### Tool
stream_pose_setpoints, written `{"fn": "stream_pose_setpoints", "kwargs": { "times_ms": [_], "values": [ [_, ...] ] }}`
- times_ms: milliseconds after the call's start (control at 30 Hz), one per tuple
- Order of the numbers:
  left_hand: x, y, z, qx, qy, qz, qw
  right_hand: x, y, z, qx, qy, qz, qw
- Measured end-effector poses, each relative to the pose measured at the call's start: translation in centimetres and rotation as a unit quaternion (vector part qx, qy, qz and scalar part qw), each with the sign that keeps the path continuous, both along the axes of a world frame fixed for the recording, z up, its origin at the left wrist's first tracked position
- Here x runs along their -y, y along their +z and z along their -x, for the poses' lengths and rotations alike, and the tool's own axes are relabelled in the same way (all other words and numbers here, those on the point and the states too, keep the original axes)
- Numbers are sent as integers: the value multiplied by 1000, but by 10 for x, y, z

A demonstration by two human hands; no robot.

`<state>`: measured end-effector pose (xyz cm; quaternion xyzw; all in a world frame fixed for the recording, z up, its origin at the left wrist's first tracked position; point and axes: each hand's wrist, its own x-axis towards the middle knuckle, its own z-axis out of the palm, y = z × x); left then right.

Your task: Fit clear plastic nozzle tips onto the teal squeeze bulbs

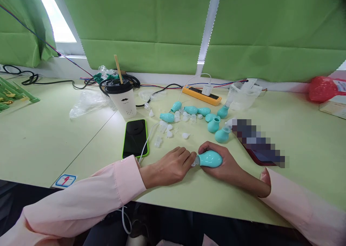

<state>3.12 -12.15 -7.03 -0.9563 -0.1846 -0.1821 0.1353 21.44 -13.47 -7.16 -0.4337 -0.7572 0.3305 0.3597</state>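
Note:
My right hand (225, 166) is wrapped round a glossy turquoise bulb (210, 159) just above the table near its front edge. The bulb lies sideways, its neck pointing left. At that neck is a clear plastic piece (196, 161), pinched by the closed fingers of my left hand (175, 165). Beyond my hands lie several more turquoise bulbs (167, 117), some with clear pieces at their necks, such as the round one (222, 135) at the right. Small white cone-shaped caps (185, 135) and clear plastic parts (158, 141) are scattered among them.
A phone with a green edge (135, 138) lies left of the parts, a dark red-edged phone (259, 145) at the right. Behind stand a white cup (124, 102) with a black lid, an orange power strip (202, 95) and a clear plastic container (244, 94). A white cable crosses near my left hand.

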Motion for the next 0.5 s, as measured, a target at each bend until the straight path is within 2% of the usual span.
{"fn": "stream_pose_setpoints", "kwargs": {
  "times_ms": [200,500],
  "values": [
    [2,-1,-1,-27,14,-60,998,-1,0,3,0,-9,20,1000],
    [0,0,0,-29,7,-46,998,-2,3,3,-4,-20,56,998]
  ]
}}
